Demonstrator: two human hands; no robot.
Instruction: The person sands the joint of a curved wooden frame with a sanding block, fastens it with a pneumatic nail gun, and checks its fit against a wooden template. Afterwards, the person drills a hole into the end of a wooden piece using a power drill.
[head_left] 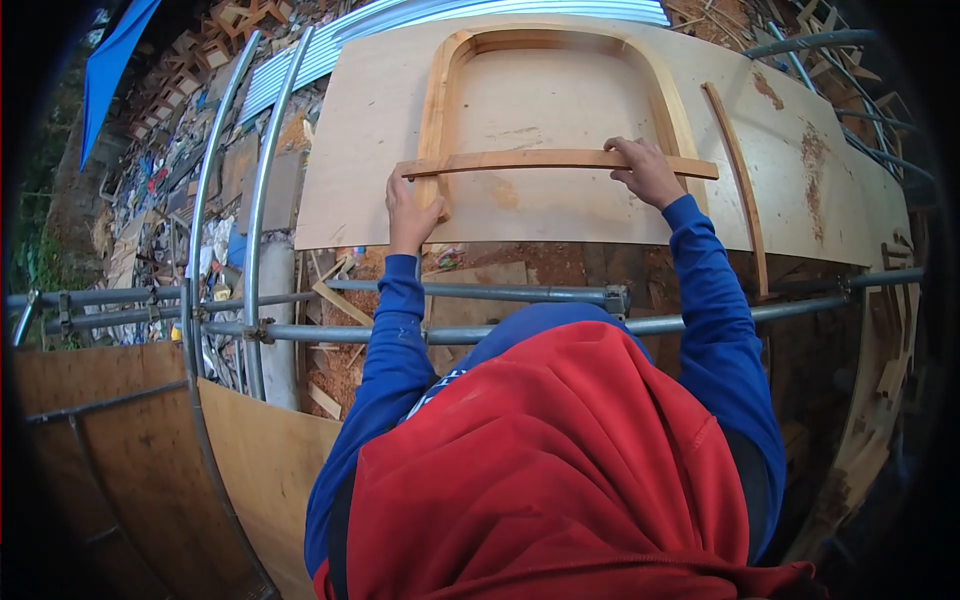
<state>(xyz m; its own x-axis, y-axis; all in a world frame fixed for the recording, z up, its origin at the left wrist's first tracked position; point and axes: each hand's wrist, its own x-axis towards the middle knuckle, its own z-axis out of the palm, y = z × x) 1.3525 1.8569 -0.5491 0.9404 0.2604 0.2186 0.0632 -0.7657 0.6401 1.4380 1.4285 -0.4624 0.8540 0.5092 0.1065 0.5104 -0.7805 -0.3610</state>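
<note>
A U-shaped wooden frame (545,40) with rounded corners lies on a pale plywood sheet (365,120), its open side towards me. Across its two legs rests a thin wooden strip (530,160). My left hand (410,215) is at the strip's left end, fingers round that end and thumb by the frame's left leg. Near the strip's right end, my right hand (645,172) pinches it between thumb and fingers. A second, slightly curved strip (738,185) lies on the plywood to the right of the frame.
Metal pipes (480,334) run between my body and the plywood, and two more poles (275,180) rise at the left. Corrugated sheeting (400,20) lies behind the plywood. Scrap and debris (150,220) cover the ground at left. Wood pieces (885,380) lie at right.
</note>
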